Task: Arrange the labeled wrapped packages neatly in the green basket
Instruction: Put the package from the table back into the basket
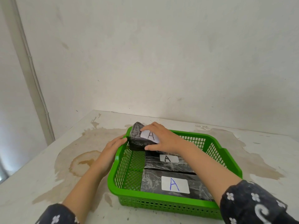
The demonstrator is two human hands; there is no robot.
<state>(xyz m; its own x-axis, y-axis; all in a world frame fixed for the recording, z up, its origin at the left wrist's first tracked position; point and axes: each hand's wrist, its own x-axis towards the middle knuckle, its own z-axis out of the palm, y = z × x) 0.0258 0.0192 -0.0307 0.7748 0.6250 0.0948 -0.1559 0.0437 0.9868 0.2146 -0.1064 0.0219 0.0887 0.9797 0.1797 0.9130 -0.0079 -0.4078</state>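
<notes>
A green mesh basket point(163, 203) stands on the table in front of me. Two black wrapped packages lie flat inside it, each with a white label marked A: one nearest me point(152, 180) and one behind it point(153, 160). A third black package point(137, 136), also labelled A, is tilted over the basket's far left corner, its left end above the rim. My right hand point(161, 138) grips this package from above, fingers across its label and thumb on its near side. My left hand point(111, 147) rests against the basket's left rim, fingertips touching the package's left end.
The white tabletop point(48, 175) carries brown stains to the left of and behind the basket. A white wall rises right behind the table, and a pipe point(32, 70) runs down the wall at the left. The table's left edge drops off near the pipe.
</notes>
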